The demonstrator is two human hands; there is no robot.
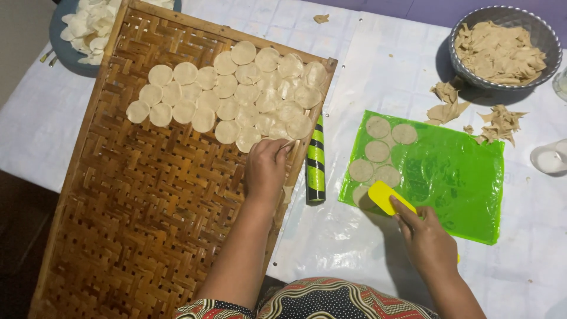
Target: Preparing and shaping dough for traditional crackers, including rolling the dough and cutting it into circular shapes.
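Note:
My left hand (266, 168) rests on the right edge of a woven bamboo tray (142, 201), its fingertips pinching a thin pale dough round by the tray's rim. Several flat dough rounds (236, 94) lie overlapping on the tray's far half. My right hand (428, 239) grips a yellow plastic scraper (384, 197), whose blade lies at the near left corner of a green plastic sheet (455, 177). Several more dough rounds (378, 155) sit on that sheet's left side, one partly under the scraper.
A green-and-black striped cylinder (316, 162) lies between tray and sheet. A grey bowl (502, 44) of dough scraps stands at the far right, with loose scraps (499, 123) beside it. A blue plate of white rounds (88, 26) is far left. A white cup (549, 158) sits right.

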